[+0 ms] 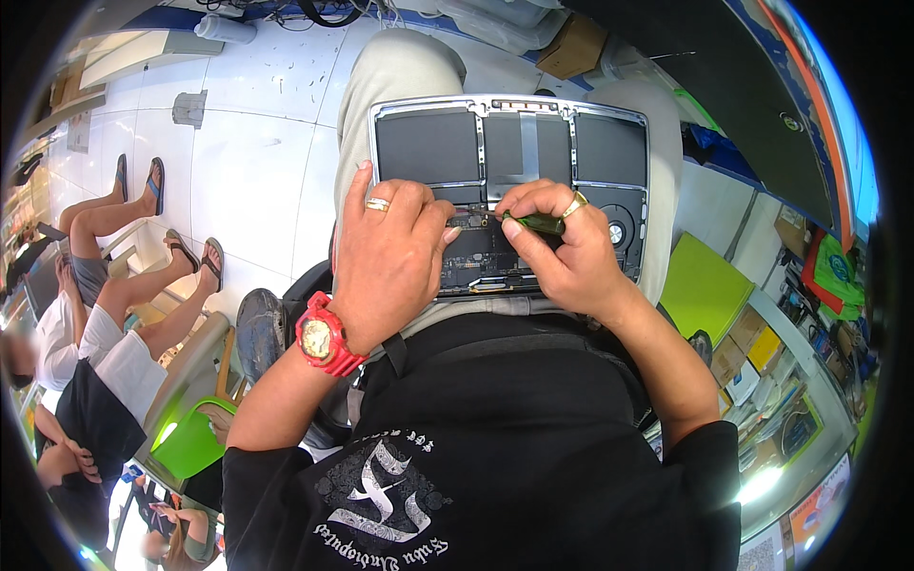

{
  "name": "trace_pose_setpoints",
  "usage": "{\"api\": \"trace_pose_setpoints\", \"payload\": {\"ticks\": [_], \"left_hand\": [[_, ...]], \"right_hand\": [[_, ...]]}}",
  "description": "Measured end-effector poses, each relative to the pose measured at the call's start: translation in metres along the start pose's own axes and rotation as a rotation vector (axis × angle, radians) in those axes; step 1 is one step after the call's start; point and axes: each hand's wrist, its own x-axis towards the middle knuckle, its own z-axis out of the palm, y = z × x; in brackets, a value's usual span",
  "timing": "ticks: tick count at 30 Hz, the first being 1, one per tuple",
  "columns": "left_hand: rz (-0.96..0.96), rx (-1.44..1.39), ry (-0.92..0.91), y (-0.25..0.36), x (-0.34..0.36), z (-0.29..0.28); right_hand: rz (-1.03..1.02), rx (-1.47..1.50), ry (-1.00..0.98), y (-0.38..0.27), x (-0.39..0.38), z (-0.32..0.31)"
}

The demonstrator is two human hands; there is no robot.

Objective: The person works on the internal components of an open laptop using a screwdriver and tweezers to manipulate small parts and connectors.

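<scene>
An open laptop body (427, 148) with dark battery panels, a circuit board and a round fan rests across my thighs, its bottom cover off. My left hand (390, 247), with a ring and a red watch at the wrist, lies over its left side, fingers curled toward the board; what they grip, if anything, is hidden. My right hand (571, 247) is closed around a green-handled screwdriver (541, 224), its shaft pointing left over the board near my left fingertips.
Seated people (105, 314) in sandals are at left, near a green chair (179, 438). A glass display counter (785, 476) with boxes and a green panel (705, 281) stand at right. A cardboard box (571, 46) and white bottle (227, 29) lie beyond my knees on the tiled floor.
</scene>
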Motion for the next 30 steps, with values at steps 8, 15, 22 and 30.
{"api": "trace_pose_setpoints", "payload": {"ticks": [8,15,22,30], "left_hand": [[0.028,0.015,0.004,0.000,-0.001,0.004],[0.062,0.033,-0.005,0.001,0.002,0.002],[0.067,0.037,-0.013,0.001,0.003,0.003],[0.016,-0.010,0.022,-0.007,0.001,-0.003]], "right_hand": [[-0.273,-0.240,-0.081,-0.003,0.002,-0.003],[0.012,0.120,0.141,0.001,-0.009,-0.014],[0.152,0.420,0.324,0.001,-0.013,-0.042],[0.166,0.316,0.259,-0.016,-0.011,-0.035]]}}
